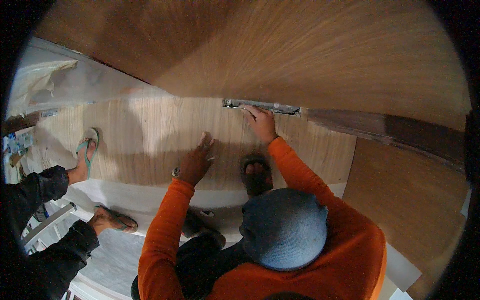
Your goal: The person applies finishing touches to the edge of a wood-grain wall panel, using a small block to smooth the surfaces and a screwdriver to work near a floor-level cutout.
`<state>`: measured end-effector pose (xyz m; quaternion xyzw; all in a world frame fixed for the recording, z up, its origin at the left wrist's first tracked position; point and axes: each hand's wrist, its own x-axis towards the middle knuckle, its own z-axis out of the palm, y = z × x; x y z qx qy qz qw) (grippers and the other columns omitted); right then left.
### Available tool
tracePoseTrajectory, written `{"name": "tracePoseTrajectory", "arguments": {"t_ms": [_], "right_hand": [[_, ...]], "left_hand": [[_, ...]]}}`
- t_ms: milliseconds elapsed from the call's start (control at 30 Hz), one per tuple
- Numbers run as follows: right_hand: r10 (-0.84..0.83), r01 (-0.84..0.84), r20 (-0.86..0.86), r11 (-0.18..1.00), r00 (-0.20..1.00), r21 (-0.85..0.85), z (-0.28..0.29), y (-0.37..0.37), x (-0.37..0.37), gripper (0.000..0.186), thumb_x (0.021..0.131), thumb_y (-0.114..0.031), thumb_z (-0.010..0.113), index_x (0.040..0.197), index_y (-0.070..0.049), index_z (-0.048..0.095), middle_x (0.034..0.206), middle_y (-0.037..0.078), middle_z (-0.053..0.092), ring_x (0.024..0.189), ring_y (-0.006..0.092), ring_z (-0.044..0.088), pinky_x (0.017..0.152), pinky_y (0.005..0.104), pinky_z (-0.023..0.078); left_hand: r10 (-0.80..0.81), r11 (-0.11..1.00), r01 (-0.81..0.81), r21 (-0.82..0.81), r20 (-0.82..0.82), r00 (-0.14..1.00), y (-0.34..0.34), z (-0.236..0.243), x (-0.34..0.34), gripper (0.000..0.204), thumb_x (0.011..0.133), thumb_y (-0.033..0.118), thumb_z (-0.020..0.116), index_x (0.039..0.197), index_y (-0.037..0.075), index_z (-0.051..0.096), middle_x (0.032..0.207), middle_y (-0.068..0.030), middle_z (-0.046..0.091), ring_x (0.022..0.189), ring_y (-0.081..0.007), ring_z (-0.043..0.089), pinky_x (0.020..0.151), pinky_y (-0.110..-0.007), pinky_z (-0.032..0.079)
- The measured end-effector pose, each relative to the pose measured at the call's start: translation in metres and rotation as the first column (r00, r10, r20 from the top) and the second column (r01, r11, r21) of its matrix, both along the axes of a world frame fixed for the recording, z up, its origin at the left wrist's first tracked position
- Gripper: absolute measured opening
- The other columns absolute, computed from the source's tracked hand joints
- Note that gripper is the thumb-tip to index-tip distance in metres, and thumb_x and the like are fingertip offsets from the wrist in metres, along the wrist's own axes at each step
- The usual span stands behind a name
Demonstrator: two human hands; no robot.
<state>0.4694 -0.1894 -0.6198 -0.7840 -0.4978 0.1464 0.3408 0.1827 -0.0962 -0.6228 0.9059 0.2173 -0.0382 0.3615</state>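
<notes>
My right hand (pixel 261 125) reaches to a narrow slot (pixel 287 109) at the foot of the upright wood panel (pixel 300 55). Its thumb and fingers come together at the slot's left part; whatever they pinch is too small to make out. Grey, rough material shows inside the slot. Lower and to the left, my left hand (pixel 196 162) is over the pale wood-grain board (pixel 155 125), fingers apart and holding nothing. A watch or band (pixel 176 171) sits at that wrist. Both my sleeves are orange.
My bent denim knee (pixel 285 230) and sandalled foot (pixel 256 172) are close below my hands. At the left stands another person in dark trousers and flip-flops (pixel 117 219), beside a metal ladder-like frame (pixel 47 225). A brown board (pixel 400 200) lies right; plastic sheeting (pixel 37 82) hangs far left.
</notes>
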Motion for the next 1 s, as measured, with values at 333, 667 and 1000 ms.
{"name": "tracePoseTrajectory", "arguments": {"t_ms": [333,667,1000], "right_hand": [[0.134,-0.082,0.154,0.949,0.979,-0.304,-0.001,0.054,-0.015,0.019,0.093,-0.024,0.063,0.107,-0.018,0.073,0.099,0.012,0.073,0.088,0.0352,0.069,0.079,0.0433,0.055],[-0.076,0.066,-0.133,0.995,0.988,-0.077,-0.012,0.005,-0.006,0.021,0.094,-0.022,0.065,0.111,-0.015,0.075,0.090,0.015,0.073,0.084,0.0325,0.071,0.075,0.0388,0.055],[-0.155,0.162,-0.102,0.984,0.983,0.068,-0.025,0.009,-0.018,0.022,0.098,-0.021,0.060,0.113,-0.012,0.073,0.094,0.013,0.074,0.068,0.0250,0.070,0.069,0.0367,0.055]], "left_hand": [[0.002,1.000,-0.001,0.030,-0.017,1.000,-0.004,0.005,0.004,0.070,0.085,0.026,0.073,0.148,0.017,0.045,0.162,-0.0140,0.027,0.106,-0.0392,0.066,0.086,-0.047,0.056],[0.012,0.997,-0.010,0.070,-0.019,1.000,-0.001,0.010,0.003,0.067,0.086,0.027,0.072,0.147,0.019,0.046,0.161,-0.0122,0.029,0.108,-0.0386,0.065,0.088,-0.047,0.055],[-0.004,0.999,0.005,0.049,-0.006,1.000,-0.005,-0.009,-0.006,0.067,0.090,0.031,0.068,0.150,0.020,0.041,0.163,-0.0103,0.024,0.111,-0.0395,0.064,0.089,-0.049,0.055]]}}
